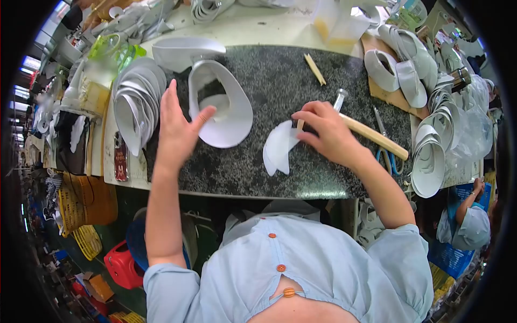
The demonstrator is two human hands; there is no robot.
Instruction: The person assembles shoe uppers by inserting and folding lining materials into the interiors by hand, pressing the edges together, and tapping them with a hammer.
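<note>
My left hand (177, 126) is open, fingers up and thumb spread, beside a white shoe upper (237, 121) on the dark speckled slab (226, 172). It appears to hold nothing. A stack of nested white uppers (137, 94) is just left of it. My right hand (326, 132) is pinched round a short tan wooden stick (300, 124), largely covered by the fingers. Under those fingertips lie thin white curved pieces (277, 152), overlapping in a small fan. Close to this hand rests a hammer (374, 137) with a wooden handle.
Blue-handled scissors (383, 142) lie right of the hammer. Another tan stick (314, 70) is at the slab's far side. More white uppers (429, 161) are piled along the right edge. A dark red phone (121, 161) lies at left. A co-worker (471, 226) sits at far right.
</note>
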